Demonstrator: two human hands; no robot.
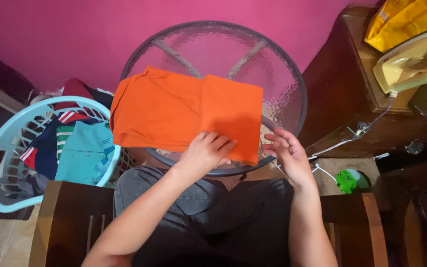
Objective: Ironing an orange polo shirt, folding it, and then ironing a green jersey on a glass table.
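An orange garment point(174, 111), partly folded, lies across a round glass table point(282, 84). My left hand point(204, 151) rests flat on the garment's near edge, fingers pointing right. Just off the garment's right corner, my right hand point(286, 153) hovers with fingers spread and holds nothing. I sit in a wooden chair point(65, 217) with my grey-clad lap below the table.
A light blue laundry basket point(1, 143) full of mixed clothes stands at the left. A dark wooden cabinet point(357, 99) at the right carries a pale yellow iron point(411, 62) and a yellow bag point(406, 17). A white cord point(342, 143) hangs down. The wall behind is pink.
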